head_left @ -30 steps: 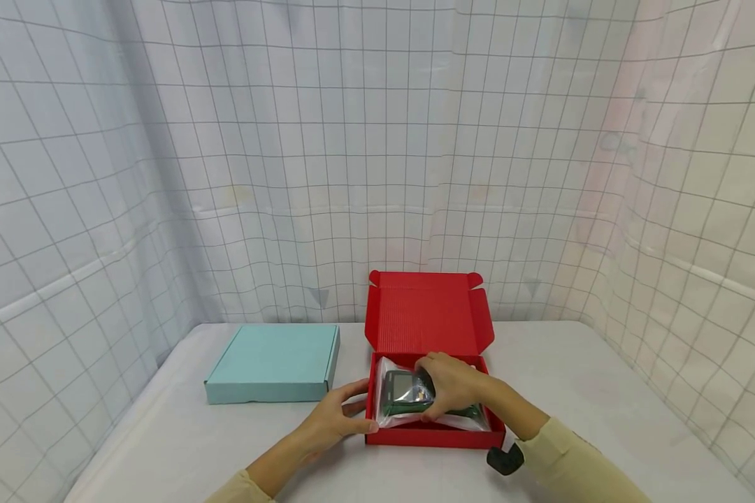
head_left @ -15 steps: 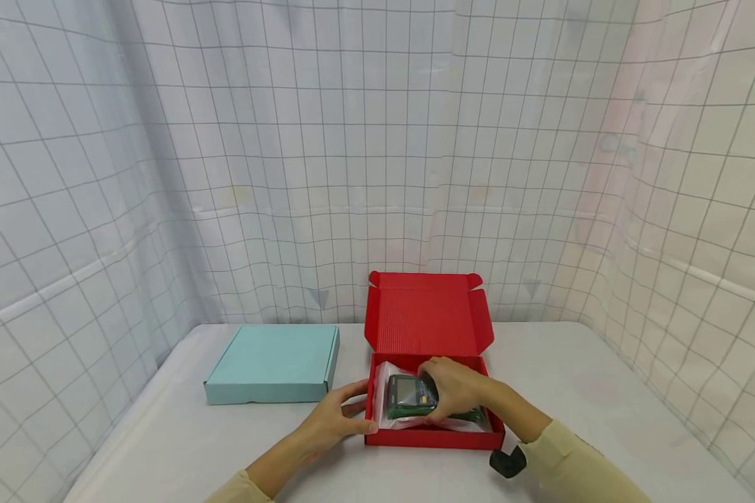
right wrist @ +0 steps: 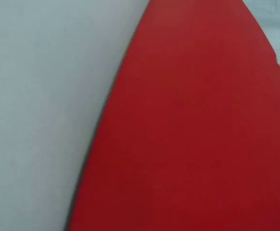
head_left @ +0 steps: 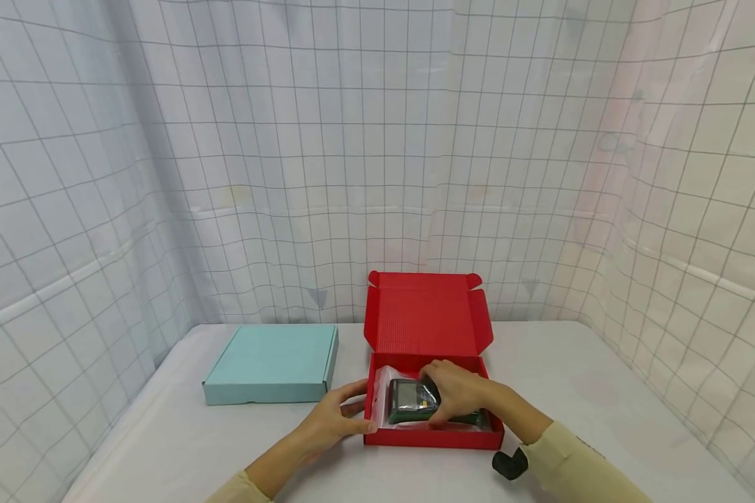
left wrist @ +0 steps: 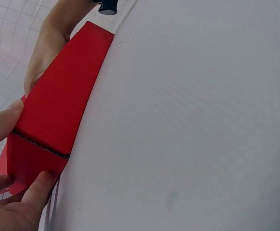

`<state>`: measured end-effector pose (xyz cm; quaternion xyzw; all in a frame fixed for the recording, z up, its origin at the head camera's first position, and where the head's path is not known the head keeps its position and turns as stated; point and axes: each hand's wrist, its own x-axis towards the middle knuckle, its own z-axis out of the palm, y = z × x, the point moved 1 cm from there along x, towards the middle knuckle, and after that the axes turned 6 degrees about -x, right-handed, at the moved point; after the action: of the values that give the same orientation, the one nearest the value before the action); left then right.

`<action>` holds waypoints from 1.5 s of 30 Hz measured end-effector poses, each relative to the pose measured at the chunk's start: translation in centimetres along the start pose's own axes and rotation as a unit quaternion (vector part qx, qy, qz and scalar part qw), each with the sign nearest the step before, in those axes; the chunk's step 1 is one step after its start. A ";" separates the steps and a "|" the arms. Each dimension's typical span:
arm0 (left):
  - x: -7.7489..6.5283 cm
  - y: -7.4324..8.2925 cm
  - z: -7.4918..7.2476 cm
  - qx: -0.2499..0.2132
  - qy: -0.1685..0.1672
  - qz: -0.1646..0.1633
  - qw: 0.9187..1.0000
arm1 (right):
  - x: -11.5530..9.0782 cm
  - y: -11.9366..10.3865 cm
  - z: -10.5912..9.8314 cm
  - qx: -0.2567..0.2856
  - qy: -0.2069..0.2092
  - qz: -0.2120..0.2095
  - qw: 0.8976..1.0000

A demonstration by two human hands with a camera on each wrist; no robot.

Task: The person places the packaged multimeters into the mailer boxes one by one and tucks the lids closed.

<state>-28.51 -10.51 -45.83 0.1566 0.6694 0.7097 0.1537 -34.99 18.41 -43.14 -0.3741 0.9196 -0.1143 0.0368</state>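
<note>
An open red cardboard box (head_left: 434, 439) stands on the table with its lid (head_left: 428, 314) raised at the back. Inside lies a handheld device (head_left: 405, 399) with a grey screen and dark green casing, wrapped in a clear plastic bag (head_left: 382, 395). My right hand (head_left: 456, 391) reaches in from the right and grips the device across its middle, thumb at the near side and fingers at the far side, hiding much of it. My left hand (head_left: 333, 423) holds the box's front left corner; in the left wrist view the thumb (left wrist: 5, 122) is at the front wall's top edge.
A closed light blue box (head_left: 273, 360) lies on the white table (head_left: 182, 433) to the left of the red one. A black object (head_left: 509, 463) shows beside the right sleeve. Gridded white curtains (head_left: 403, 140) surround the table at back and sides.
My right hand and the bagged device have shifted slightly right and lower in the red box. More of the bag's left end shows flat. My left hand stays at the corner.
</note>
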 end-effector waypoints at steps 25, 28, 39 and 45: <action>0.1 0.1 -0.1 -0.004 -0.012 0.000 1.000 | -0.3 0.5 -0.5 0.026 -0.013 -0.007 1.000; 0.2 0.0 -0.1 -0.003 -0.009 -0.001 1.000 | -0.4 0.6 -0.7 0.033 -0.012 -0.006 0.999; 0.2 0.5 0.2 0.010 0.003 -0.008 1.000 | -0.6 0.3 -2.0 0.026 -0.005 -0.019 0.999; 0.3 1.2 0.2 0.018 0.008 -0.002 1.000 | -0.8 0.2 -2.9 0.025 -0.005 -0.016 1.000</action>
<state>-28.75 -10.26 -44.61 0.1520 0.6837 0.6985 0.1467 -35.02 19.61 -40.43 -0.3887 0.9100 -0.1356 0.0489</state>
